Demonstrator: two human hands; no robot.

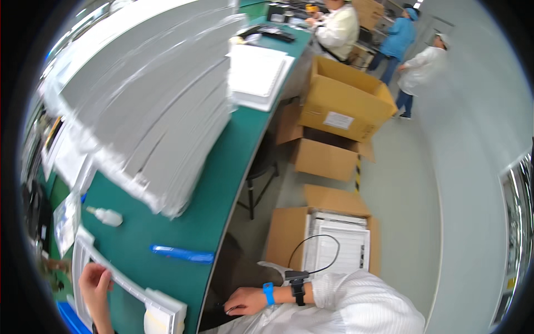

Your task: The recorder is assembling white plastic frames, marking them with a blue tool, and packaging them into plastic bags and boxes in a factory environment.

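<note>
Over the left part of a white plastic frame (123, 280) at the near left of the green table, my left hand (95, 286) has its fingers curled together; whatever they may pinch is too small to see. Beyond the table's right edge, my right hand (247, 300) is closed, with a thin dark thing by its fingertips that I cannot make out. A blue, stick-shaped object (181, 254) lies on the table between and beyond the hands. Farther left lies a small white squeeze bottle (107, 216), near a clear plastic bag (67, 220).
A tall stack wrapped in clear film (150, 106) covers much of the green table (222, 167). White sheets (258, 72) lie beyond it. Right of the table stand a stool (258, 183), an open carton with white frames (336, 245) and a larger carton (347, 100). Several people are farther off.
</note>
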